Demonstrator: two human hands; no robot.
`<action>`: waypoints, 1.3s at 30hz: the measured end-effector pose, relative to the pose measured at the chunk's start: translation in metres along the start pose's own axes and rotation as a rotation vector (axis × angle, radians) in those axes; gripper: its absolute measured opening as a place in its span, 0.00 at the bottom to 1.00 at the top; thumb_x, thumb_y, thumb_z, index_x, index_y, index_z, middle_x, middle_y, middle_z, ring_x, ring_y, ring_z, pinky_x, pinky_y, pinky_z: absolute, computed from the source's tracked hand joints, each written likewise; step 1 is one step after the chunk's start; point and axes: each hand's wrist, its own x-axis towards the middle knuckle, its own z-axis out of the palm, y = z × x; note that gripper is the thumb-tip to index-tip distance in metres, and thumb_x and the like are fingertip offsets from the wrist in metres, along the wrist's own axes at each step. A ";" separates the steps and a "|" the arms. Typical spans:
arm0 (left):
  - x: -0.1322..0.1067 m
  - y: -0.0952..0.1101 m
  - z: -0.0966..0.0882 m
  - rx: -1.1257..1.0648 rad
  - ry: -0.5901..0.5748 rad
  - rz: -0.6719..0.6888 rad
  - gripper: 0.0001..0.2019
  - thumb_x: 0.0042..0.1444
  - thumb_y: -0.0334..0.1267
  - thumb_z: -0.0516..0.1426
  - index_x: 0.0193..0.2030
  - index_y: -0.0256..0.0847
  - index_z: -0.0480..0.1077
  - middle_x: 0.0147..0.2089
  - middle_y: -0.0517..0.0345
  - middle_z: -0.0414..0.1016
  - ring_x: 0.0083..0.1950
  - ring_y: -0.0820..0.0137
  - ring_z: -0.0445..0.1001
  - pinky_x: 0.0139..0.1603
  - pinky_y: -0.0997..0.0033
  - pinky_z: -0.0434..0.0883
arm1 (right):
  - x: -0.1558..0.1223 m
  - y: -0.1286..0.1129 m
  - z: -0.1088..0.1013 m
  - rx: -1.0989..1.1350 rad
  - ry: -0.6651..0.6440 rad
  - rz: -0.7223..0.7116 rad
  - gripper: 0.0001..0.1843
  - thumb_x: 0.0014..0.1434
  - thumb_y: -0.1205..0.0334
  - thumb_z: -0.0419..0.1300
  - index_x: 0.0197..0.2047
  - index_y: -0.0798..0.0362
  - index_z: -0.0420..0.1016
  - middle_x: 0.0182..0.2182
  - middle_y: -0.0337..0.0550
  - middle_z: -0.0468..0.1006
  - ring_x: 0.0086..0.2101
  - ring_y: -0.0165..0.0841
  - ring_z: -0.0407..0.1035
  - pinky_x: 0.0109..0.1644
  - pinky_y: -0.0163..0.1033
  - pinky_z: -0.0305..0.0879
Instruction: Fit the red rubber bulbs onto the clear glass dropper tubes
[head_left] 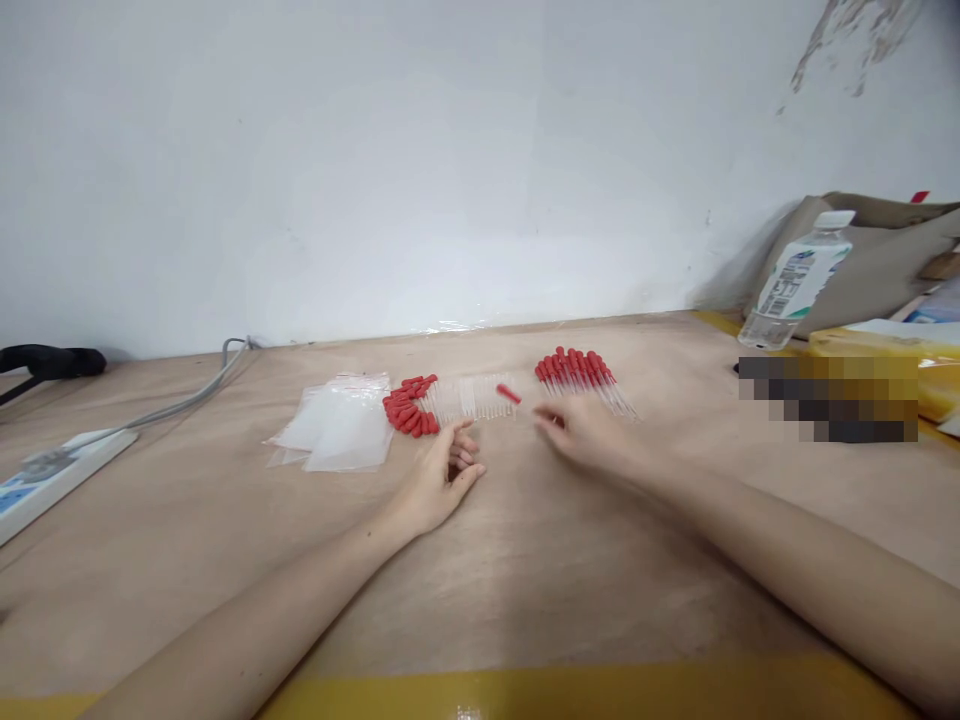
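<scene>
Left hand (441,482) rests half-curled, empty, beside red-bulbed clear droppers (409,408); right hand (585,436) blurred, grip unclear; picking droppers singly seems safest

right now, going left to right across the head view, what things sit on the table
white power strip → clear plastic bags → left pile of red-capped droppers → right bunch of red-capped droppers → water bottle
</scene>
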 end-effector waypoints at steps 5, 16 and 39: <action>-0.001 0.008 -0.001 0.200 -0.125 0.177 0.09 0.58 0.35 0.49 0.42 0.39 0.69 0.42 0.52 0.72 0.43 0.68 0.70 0.45 0.65 0.68 | 0.028 0.040 -0.007 0.042 0.175 0.416 0.12 0.51 0.58 0.55 0.22 0.54 0.73 0.24 0.42 0.76 0.28 0.32 0.68 0.31 0.33 0.58; 0.000 0.003 0.001 0.199 -0.142 0.198 0.13 0.58 0.35 0.49 0.46 0.39 0.70 0.47 0.52 0.73 0.49 0.68 0.70 0.52 0.64 0.66 | 0.041 0.056 0.004 -0.078 0.118 0.605 0.16 0.48 0.48 0.54 0.21 0.51 0.71 0.27 0.42 0.75 0.31 0.36 0.68 0.28 0.36 0.56; 0.001 0.003 -0.003 0.258 -0.106 0.224 0.11 0.57 0.35 0.50 0.43 0.40 0.71 0.41 0.53 0.73 0.41 0.68 0.70 0.43 0.67 0.68 | 0.080 0.003 0.034 -0.113 -0.147 0.553 0.19 0.48 0.58 0.56 0.43 0.58 0.73 0.40 0.58 0.74 0.39 0.44 0.70 0.36 0.42 0.65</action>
